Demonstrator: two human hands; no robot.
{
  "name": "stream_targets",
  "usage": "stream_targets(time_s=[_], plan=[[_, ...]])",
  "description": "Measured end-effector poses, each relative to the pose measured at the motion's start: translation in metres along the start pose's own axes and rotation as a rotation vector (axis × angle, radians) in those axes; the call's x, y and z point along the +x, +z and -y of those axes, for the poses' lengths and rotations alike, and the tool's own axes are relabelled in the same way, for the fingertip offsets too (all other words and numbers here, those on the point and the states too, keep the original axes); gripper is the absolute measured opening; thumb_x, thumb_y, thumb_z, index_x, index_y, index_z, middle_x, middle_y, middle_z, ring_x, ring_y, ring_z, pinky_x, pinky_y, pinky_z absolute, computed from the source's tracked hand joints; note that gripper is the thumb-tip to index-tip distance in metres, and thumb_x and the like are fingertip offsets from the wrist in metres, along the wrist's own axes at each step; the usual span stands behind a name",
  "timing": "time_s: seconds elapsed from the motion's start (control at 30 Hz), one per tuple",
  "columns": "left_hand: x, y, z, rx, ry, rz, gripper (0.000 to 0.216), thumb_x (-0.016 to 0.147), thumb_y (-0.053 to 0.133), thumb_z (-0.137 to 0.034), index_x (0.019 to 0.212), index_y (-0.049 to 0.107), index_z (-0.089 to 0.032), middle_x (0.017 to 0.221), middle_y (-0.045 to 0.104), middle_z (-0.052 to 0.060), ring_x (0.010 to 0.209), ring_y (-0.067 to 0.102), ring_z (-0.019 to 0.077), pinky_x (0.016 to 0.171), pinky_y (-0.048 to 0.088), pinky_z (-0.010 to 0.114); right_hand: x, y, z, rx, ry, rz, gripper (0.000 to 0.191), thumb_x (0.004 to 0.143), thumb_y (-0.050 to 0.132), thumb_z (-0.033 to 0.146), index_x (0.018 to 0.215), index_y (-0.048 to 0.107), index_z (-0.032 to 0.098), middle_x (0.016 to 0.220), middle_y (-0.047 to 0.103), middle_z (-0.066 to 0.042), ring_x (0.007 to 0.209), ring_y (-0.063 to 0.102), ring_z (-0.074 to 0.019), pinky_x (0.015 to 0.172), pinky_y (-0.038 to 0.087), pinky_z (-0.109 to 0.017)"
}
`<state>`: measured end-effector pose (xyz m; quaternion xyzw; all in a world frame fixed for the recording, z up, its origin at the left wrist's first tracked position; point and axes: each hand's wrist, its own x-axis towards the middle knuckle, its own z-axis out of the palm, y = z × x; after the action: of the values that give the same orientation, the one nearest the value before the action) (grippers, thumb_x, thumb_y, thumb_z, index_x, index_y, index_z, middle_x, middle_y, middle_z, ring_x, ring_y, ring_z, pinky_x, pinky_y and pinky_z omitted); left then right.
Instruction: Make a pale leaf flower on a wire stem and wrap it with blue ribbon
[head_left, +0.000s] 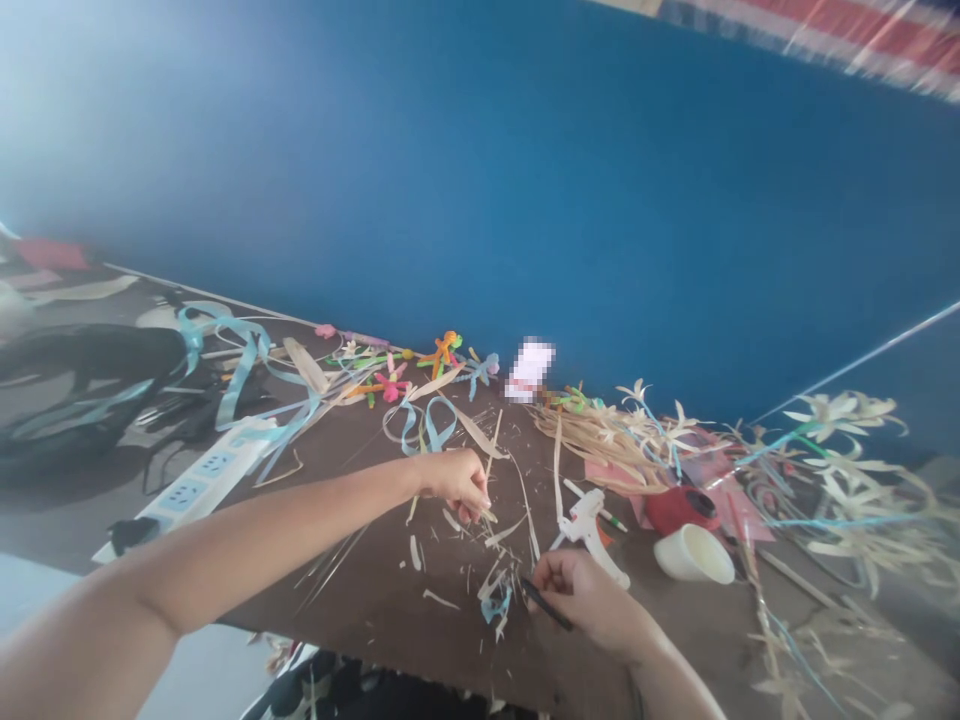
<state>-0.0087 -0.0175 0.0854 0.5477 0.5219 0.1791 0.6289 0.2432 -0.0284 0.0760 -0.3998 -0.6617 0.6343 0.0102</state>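
Note:
My left hand (459,485) is closed above the middle of the brown table (405,640), its fingertips pinching a thin pale strip of dried husk (494,450). Lower and to the right, my right hand (574,590) grips a slim black tool (547,605); its kind cannot be made out. Husk scraps (491,575) and a crumpled bit of light blue ribbon (496,606) lie between the hands. Just beyond my right hand rests a white glue gun (589,522), with a white-and-green pen (611,518) beside it.
At right are a cream cup (694,555), a red rounded object (682,510) and pale husk flowers (847,420). A husk bundle (600,435) lies near the blue wall (480,200). At left are a power strip (195,485), blue ribbon (240,370) and small fuzzy figures (442,355).

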Motion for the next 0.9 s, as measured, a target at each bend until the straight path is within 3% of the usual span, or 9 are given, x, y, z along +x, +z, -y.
stream_targets(time_s=[0.13,0.27,0.37,0.5,0.6,0.73,0.9], plan=[[0.001,-0.001,0.006,-0.086,-0.006,-0.138,0.023,0.06,0.069,-0.035,0.062,0.065,-0.013,0.062,0.068,0.006,0.055,0.063,0.0157,0.047,0.041,0.021,-0.009,0.007,0.004,-0.097,-0.045,0.029,0.003,0.066,0.057,0.015,0.069,0.054,0.015,0.05,0.053,0.005,0.045,0.045,-0.0066,0.041,0.027,-0.016],[-0.001,-0.004,0.011,-0.263,-0.043,-0.275,0.027,0.061,0.068,-0.038,0.068,0.063,-0.012,0.071,0.07,0.009,0.06,0.065,0.017,0.048,0.042,0.021,-0.02,0.01,0.004,-0.062,-0.087,-0.011,0.007,0.066,0.06,0.018,0.069,0.053,0.015,0.053,0.051,0.005,0.047,0.042,-0.0065,0.043,0.029,-0.016],[-0.005,-0.005,0.016,-0.379,-0.056,-0.322,0.028,0.063,0.067,-0.038,0.07,0.06,-0.012,0.073,0.07,0.008,0.062,0.065,0.0167,0.048,0.041,0.021,-0.027,0.005,-0.012,-0.004,-0.074,-0.212,0.015,0.068,0.06,0.026,0.066,0.048,0.017,0.053,0.049,0.005,0.047,0.042,-0.0075,0.044,0.031,-0.017],[-0.011,-0.001,0.022,-0.475,-0.055,-0.37,0.027,0.064,0.067,-0.037,0.073,0.056,-0.013,0.071,0.068,0.006,0.056,0.063,0.0136,0.044,0.038,0.018,-0.047,-0.013,-0.063,-0.131,-0.089,-0.649,0.02,0.069,0.058,0.037,0.074,0.051,0.018,0.062,0.057,0.001,0.057,0.053,-0.0133,0.051,0.038,-0.02],[-0.015,0.006,0.025,-0.542,-0.024,-0.424,0.027,0.066,0.067,-0.038,0.072,0.056,-0.013,0.067,0.065,0.003,0.048,0.056,0.0078,0.044,0.038,0.017,-0.074,-0.03,-0.107,-0.329,0.058,-0.881,0.023,0.07,0.055,0.043,0.075,0.055,0.021,0.068,0.063,-0.002,0.061,0.058,-0.0164,0.055,0.041,-0.023],[-0.017,0.017,0.029,-0.677,0.006,-0.443,0.025,0.068,0.067,-0.035,0.077,0.058,-0.014,0.069,0.063,0.001,0.05,0.053,0.0054,0.045,0.039,0.015,-0.101,-0.045,-0.144,-0.584,0.307,-0.999,0.024,0.069,0.054,0.048,0.066,0.054,0.024,0.064,0.064,-0.001,0.057,0.059,-0.018,0.051,0.038,-0.025],[-0.016,0.033,0.032,-0.741,0.007,-0.436,0.028,0.068,0.068,-0.029,0.09,0.059,-0.015,0.073,0.062,0.002,0.054,0.055,0.0067,0.049,0.044,0.016,-0.096,-0.063,-0.154,-0.696,0.401,-1.004,0.022,0.071,0.05,0.047,0.066,0.05,0.025,0.064,0.062,0.001,0.056,0.059,-0.0197,0.049,0.034,-0.026]])
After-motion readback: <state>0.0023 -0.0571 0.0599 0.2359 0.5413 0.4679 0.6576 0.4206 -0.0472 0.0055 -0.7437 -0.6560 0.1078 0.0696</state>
